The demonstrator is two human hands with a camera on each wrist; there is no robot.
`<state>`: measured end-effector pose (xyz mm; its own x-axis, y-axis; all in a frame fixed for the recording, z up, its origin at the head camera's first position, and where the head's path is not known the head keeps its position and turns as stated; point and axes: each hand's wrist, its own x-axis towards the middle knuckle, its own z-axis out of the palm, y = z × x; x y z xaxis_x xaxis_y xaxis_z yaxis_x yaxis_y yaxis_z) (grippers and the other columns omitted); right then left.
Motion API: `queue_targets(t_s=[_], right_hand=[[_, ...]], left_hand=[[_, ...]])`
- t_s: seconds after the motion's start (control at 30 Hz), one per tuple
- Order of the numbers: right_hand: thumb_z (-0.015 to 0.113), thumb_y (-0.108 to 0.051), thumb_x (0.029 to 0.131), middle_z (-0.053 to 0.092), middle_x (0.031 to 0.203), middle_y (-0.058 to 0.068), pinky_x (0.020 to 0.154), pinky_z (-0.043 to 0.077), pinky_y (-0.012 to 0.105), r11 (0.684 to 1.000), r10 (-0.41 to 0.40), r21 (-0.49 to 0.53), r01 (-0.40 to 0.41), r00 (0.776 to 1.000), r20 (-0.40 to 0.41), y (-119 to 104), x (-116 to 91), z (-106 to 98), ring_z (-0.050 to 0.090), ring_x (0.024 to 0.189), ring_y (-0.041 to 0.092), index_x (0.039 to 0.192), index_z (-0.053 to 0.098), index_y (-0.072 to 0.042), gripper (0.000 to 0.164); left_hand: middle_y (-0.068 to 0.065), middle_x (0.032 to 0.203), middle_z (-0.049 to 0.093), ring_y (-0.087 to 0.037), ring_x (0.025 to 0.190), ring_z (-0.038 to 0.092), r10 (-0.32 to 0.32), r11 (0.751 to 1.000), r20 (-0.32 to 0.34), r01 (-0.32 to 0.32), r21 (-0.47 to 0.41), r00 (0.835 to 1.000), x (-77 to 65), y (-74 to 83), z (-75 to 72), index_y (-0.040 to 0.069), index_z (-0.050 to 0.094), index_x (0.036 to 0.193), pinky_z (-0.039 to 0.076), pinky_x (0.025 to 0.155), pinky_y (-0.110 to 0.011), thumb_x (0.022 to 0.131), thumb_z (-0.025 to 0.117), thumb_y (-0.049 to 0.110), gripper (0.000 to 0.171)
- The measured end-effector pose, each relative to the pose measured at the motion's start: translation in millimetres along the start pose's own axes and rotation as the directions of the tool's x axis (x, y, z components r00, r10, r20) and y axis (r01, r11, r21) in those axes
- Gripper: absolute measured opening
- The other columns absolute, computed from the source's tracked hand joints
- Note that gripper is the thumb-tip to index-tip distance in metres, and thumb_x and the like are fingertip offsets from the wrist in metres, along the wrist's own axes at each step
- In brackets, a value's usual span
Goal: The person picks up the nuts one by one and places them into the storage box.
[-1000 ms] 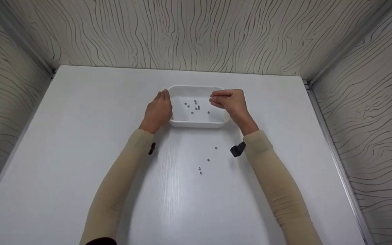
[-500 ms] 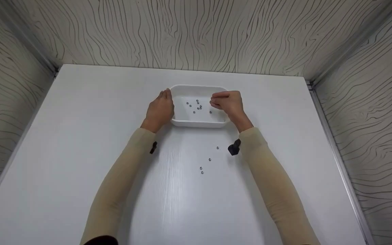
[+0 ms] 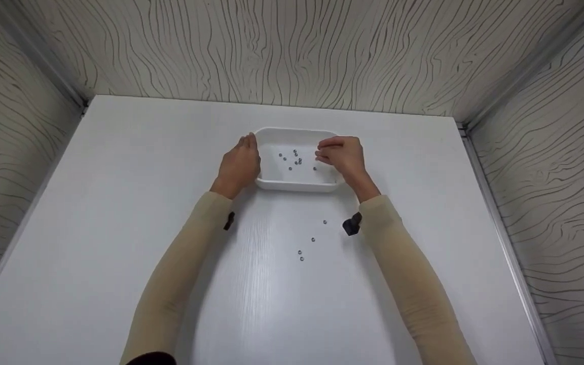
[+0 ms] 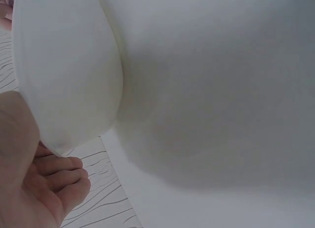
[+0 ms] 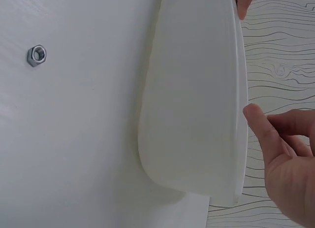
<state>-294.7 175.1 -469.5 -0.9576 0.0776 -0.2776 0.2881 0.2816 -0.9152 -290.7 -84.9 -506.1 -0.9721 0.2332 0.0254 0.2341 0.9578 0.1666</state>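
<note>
A white plastic box (image 3: 299, 187) stands toward the far side of the white table. Several small hex nuts (image 3: 290, 169) are scattered over its floor. My left hand (image 3: 240, 165) holds the box by its left end; in the left wrist view its fingers (image 4: 66, 178) curl at the rim corner. Above the right end of the box is my right hand (image 3: 343, 154), thumb and fingers brought together. The right wrist view has its thumb crossing in front of the index finger, close to the rim; I cannot tell whether a nut is between them.
Several loose hex nuts (image 3: 313, 240) lie on the table (image 3: 135, 167) in front of the box. One nut (image 5: 37, 55) shows large in the right wrist view. Wood-grain patterned walls (image 3: 282, 56) enclose the table at the back and sides.
My right hand stays over the box, its fingertips shifting only slightly. The left hand keeps its place at the box. The visible nuts keep their arrangement; the whole view has shifted a little.
</note>
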Motion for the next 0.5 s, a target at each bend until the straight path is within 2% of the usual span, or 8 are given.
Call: queue_targets(t_s=[0.1,0.27,0.37,0.5], right_hand=[[0.07,-0.005,0.099,0.076,0.12,0.016,0.09,0.066,0.026,0.999,-0.044,-0.022,0.044,0.999,-0.007,-2.3,-4.6,-2.8,0.078,0.104,0.02,0.118,0.077,-0.002,0.021],[0.07,-0.011,0.1,0.077,0.12,0.011,0.099,0.064,0.031,0.978,-0.152,-0.149,0.147,0.988,-0.025,-2.3,-13.3,-8.6,0.074,0.109,0.02,0.116,0.079,-0.008,0.018],[0.071,-0.013,0.1,0.078,0.119,0.009,0.099,0.062,0.033,0.955,-0.225,-0.204,0.214,0.974,-0.033,1.0,-18.1,-12.0,0.073,0.11,0.021,0.114,0.08,-0.01,0.016],[0.072,-0.013,0.1,0.079,0.116,0.011,0.102,0.061,0.035,0.928,-0.32,-0.215,0.305,0.947,-0.034,8.9,-24.9,-16.9,0.074,0.11,0.023,0.112,0.08,-0.008,0.016]], left_hand=[[-0.03,0.157,0.049,-0.038,0.149,0.05,-0.002,1.0,0.007,0.002,0.002,1.0,0.7,0.1,0.3,-0.012,0.03,0.159,0.055,0.114,-0.044,0.112,0.044,0.018,0.057],[-0.029,0.158,0.048,-0.037,0.149,0.05,-0.008,1.0,0.016,0.008,0.007,1.0,0.8,0.3,0.0,-0.011,0.029,0.16,0.055,0.114,-0.045,0.113,0.043,0.019,0.057],[-0.029,0.158,0.048,-0.038,0.149,0.05,-0.01,1.0,0.012,0.01,0.003,1.0,0.2,0.4,-0.6,-0.011,0.03,0.159,0.055,0.114,-0.045,0.113,0.044,0.018,0.057],[-0.03,0.156,0.05,-0.038,0.147,0.052,0.01,1.0,-0.013,-0.01,0.024,1.0,-2.2,0.7,-1.9,-0.013,0.032,0.158,0.058,0.11,-0.044,0.112,0.044,0.017,0.056]])
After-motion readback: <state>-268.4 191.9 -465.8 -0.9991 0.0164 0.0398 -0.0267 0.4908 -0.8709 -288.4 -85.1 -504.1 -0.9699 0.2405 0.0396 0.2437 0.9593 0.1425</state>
